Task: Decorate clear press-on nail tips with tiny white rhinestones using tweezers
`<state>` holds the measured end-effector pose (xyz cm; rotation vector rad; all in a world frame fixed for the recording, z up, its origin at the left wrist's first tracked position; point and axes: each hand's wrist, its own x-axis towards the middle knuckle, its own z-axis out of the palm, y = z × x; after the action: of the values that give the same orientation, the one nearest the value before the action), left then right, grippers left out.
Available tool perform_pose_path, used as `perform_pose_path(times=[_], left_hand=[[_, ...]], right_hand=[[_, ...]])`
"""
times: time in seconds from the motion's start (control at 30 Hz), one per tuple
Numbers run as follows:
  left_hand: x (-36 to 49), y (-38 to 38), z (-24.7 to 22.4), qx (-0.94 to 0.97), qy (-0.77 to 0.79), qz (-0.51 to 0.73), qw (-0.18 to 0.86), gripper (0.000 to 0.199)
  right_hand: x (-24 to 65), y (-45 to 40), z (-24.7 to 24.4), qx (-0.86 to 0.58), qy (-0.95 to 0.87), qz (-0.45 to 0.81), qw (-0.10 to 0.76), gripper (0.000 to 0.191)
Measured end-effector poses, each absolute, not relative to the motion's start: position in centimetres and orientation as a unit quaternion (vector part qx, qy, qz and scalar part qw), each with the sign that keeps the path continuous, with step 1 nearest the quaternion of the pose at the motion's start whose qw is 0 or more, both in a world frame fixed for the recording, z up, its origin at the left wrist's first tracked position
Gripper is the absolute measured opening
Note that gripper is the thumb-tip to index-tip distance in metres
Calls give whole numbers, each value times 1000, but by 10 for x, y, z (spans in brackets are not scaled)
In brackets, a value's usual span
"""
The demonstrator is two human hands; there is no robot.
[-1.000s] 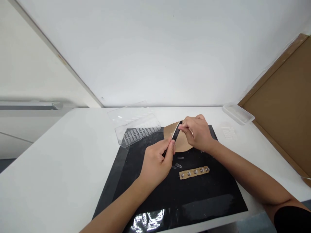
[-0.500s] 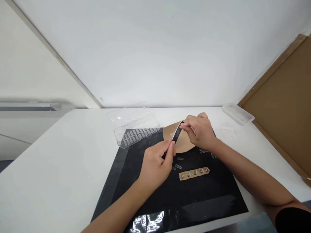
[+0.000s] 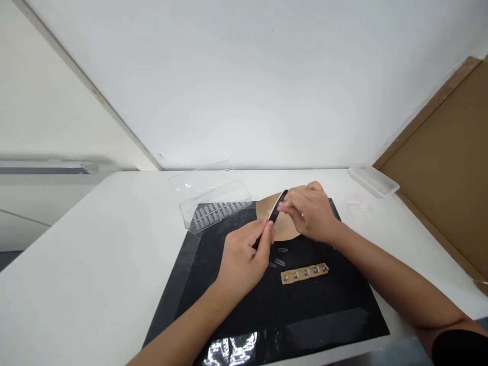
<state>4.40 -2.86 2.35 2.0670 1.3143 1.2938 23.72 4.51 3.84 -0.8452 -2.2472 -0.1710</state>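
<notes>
Strip is what I'm pinching in my left hand; my right hand is curling against it, grip unclear.

Bright light glares (in white patches) off the mat.

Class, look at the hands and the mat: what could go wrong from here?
1. The black strip, gripped by the left hand, might slip and scrape the right hand close to its upper end.
2. The loose clear pieces lie near the left hand on the black mat; a stray movement might scatter them.
3. The tan strip could be nudged likewise.
</notes>
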Motion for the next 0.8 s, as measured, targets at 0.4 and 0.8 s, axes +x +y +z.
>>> perform_pose_path(times=[0.4,0.8], left_hand=[[45,-31,24,737,466,450,193,39],[47,-32,25,734,463,461,186,38]], right_hand=[[238,45,40,-330,-868,-78,363,36],[243,47,45,-305,-880,-84,355,38]])
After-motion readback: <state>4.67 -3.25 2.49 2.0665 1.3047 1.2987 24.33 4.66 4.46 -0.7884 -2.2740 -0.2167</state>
